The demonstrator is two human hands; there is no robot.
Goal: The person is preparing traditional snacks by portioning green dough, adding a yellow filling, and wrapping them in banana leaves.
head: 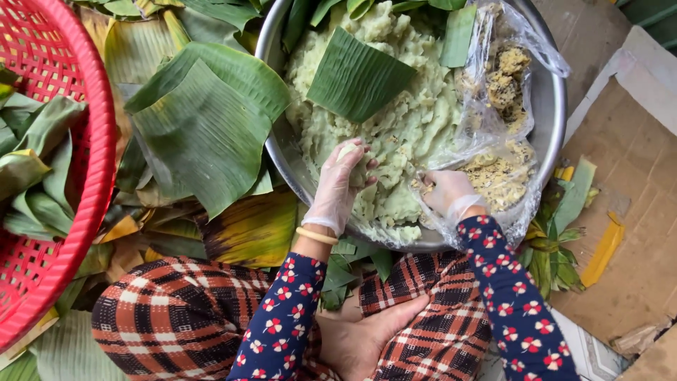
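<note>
My left hand (343, 185), in a clear glove, is closed around a lump of pale green dough (355, 164) at the near edge of a big metal bowl (554, 106). The bowl is full of the same green dough (409, 127), with a cut banana leaf piece (356, 76) lying on top. My right hand (446, 192), also gloved, is curled inside an open clear plastic bag (493, 141) on the bowl's right side. Its fingertips pinch the crumbly yellow-brown filling (497, 176).
Large banana leaves (204, 120) are stacked left of the bowl. At the far left stands a red plastic basket (92, 176) holding folded leaves. Leaf scraps (557, 254) and brown cardboard (635, 212) lie to the right. My plaid-clad knees and a bare foot (367, 342) are below.
</note>
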